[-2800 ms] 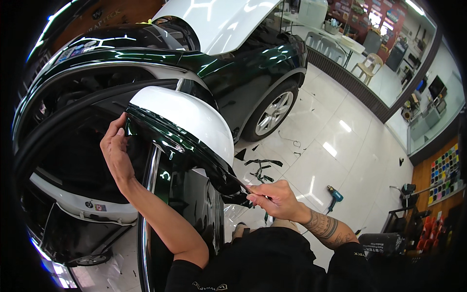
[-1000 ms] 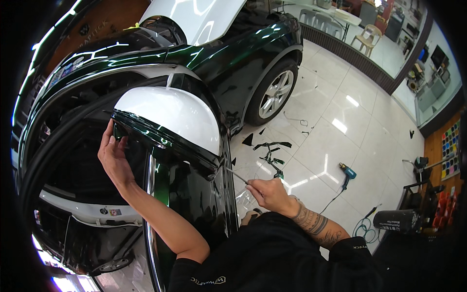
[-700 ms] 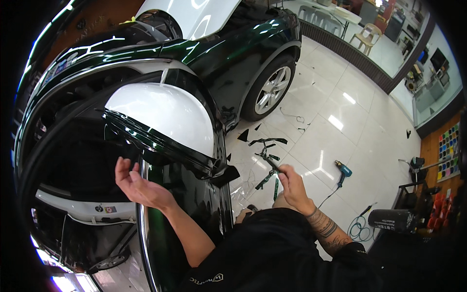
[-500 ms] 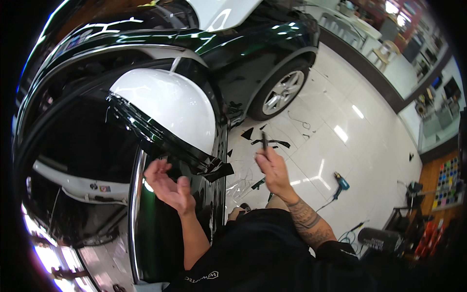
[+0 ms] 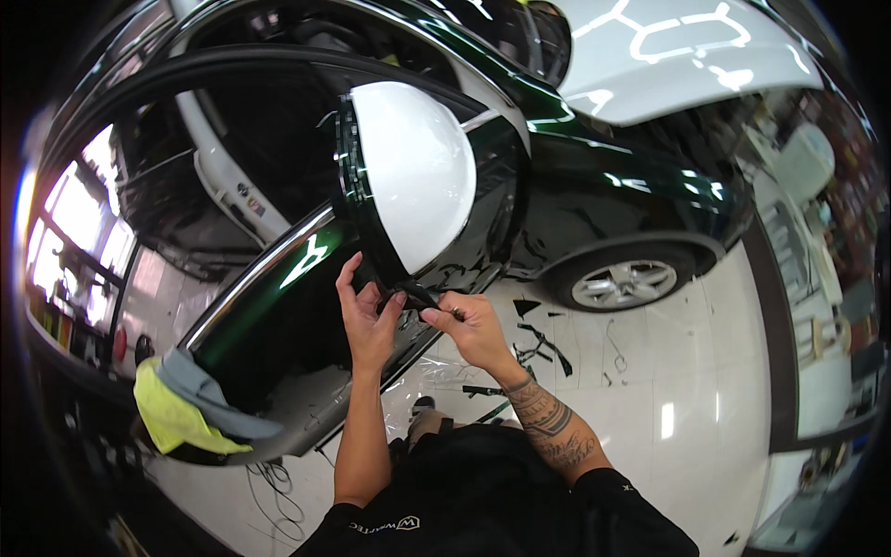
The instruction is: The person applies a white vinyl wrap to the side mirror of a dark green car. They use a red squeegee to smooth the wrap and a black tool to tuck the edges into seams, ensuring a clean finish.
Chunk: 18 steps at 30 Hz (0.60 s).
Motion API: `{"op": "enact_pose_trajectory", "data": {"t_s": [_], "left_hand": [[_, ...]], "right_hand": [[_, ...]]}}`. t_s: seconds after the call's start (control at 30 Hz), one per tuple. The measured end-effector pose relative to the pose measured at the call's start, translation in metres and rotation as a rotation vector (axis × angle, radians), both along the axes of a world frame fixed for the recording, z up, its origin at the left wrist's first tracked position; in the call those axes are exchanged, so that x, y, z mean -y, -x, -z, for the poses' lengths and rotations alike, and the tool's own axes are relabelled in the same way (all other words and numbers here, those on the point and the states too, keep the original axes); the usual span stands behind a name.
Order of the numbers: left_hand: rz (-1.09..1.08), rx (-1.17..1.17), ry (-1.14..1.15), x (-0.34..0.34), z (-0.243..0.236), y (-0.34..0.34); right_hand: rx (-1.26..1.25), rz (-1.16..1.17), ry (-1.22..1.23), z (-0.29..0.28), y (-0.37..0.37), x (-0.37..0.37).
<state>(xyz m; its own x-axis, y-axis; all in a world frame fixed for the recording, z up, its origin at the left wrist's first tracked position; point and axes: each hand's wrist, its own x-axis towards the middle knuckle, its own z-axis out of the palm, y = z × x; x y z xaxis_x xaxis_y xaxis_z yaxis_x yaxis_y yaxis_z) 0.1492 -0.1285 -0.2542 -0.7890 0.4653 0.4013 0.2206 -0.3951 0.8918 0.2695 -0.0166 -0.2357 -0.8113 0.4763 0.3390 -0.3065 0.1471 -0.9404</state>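
The wing mirror on the dark green car has a white cover [image 5: 414, 176] and a strip of dark green film [image 5: 364, 218] along its near side. A loose dark flap of film [image 5: 415, 295] sticks out at its lower end. My left hand [image 5: 370, 320] pinches the flap between thumb and fingers, with the index finger raised. Close beside it on the right, my right hand [image 5: 478, 332] is closed round a slim black tool [image 5: 457, 314], mostly hidden in the fist. Its thumb is at the flap; I cannot tell whether the tool touches the film.
The open car door [image 5: 306, 278] stands before me, with yellow and grey cloths [image 5: 186, 404] draped over its end. Dark film scraps [image 5: 548, 348] lie on the white tiled floor near the front wheel [image 5: 624, 283]. A cable [image 5: 271, 492] is coiled below the door.
Both hands have come together at the mirror's lower end. My left hand, open before, now pinches the film flap; the right has brought the black tool over. The view has turned.
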Motion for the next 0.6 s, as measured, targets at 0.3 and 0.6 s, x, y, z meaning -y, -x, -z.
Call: {"op": "enact_pose_trajectory", "data": {"t_s": [0.3,0.6], "left_hand": [[-0.260,-0.086,0.137,0.000,0.000,0.000],[-0.289,-0.186,0.220,0.019,-0.001,-0.002]], "right_hand": [[-0.175,-0.344,0.593,-0.067,-0.044,-0.055],[-0.153,-0.174,0.358,-0.205,0.015,-0.127]]}}
